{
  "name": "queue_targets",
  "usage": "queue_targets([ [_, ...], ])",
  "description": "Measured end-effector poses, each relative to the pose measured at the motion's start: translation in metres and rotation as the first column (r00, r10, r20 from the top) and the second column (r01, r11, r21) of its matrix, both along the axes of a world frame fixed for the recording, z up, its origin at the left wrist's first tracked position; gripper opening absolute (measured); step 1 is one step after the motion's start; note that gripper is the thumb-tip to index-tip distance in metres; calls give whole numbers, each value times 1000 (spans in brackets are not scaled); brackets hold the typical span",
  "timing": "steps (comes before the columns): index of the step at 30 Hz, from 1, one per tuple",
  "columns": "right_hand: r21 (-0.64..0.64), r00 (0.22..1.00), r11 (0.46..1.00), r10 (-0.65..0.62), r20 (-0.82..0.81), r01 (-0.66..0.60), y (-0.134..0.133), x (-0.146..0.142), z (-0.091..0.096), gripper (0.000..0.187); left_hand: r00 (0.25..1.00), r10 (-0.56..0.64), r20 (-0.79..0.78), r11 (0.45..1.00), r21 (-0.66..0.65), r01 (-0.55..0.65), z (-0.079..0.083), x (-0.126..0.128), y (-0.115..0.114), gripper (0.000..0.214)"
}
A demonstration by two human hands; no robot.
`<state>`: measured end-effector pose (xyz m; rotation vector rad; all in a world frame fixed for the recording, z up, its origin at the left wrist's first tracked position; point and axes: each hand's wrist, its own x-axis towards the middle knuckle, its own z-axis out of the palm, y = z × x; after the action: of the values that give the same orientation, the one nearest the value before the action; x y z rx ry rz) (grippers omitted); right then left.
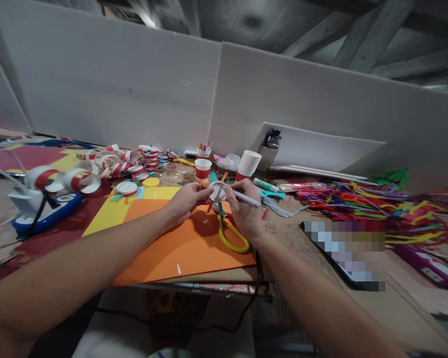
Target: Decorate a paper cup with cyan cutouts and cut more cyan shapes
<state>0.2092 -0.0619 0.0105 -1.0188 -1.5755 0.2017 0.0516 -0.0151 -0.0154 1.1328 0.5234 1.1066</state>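
Looking down through the head view, we see our left hand (188, 200) with its fingers pinched on the rim of a white disc (218, 192), paper strips sticking out around it. Our right hand (247, 213) has its fingers closed around a pen (247, 199); their tips meet the disc's right side, though we cannot tell how firmly. The disc is above the orange sheet (160, 256), near its far edge, with yellow-handled scissors (221, 235) just below. Left of our hands, another disc (127, 188) with strips lies beside a yellow lid (151, 182), and red-and-white rings (82, 182) are heaped beyond a blue power strip (47, 219). Behind our hands stand a cup (202, 170), a tilted cup stack (249, 163) and a bottle (268, 155). To our right, the counter (283, 229) carries a glue stick (265, 185), bright pipe cleaners (358, 205) and a pixelated phone (345, 258).
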Motion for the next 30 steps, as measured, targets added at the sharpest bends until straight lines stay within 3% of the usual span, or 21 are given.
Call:
queue_targets([
  [11,23,1000,1000,8,-23,-8,3,2,-4,17,1000,-1,29,1000,-17,2,0,0,0,30],
  [16,72,986,997,-5,-169,17,3,5,0,18,997,23,79,997,-71,-17,0,0,2,29],
  [18,10,972,1000,-1,-235,3,4,5,2,22,995,18,95,998,-68,-12,1,0,2,29],
  [22,-170,944,976,79,-322,-139,7,4,-1,32,995,1,98,998,-66,5,5,2,-2,30],
  [26,-201,941,960,126,-314,-195,8,3,-4,32,994,-47,103,998,-36,50,6,2,-5,31],
  [30,-195,950,965,111,-293,-173,7,4,-4,28,990,-119,72,993,6,119,6,0,-4,33],
])
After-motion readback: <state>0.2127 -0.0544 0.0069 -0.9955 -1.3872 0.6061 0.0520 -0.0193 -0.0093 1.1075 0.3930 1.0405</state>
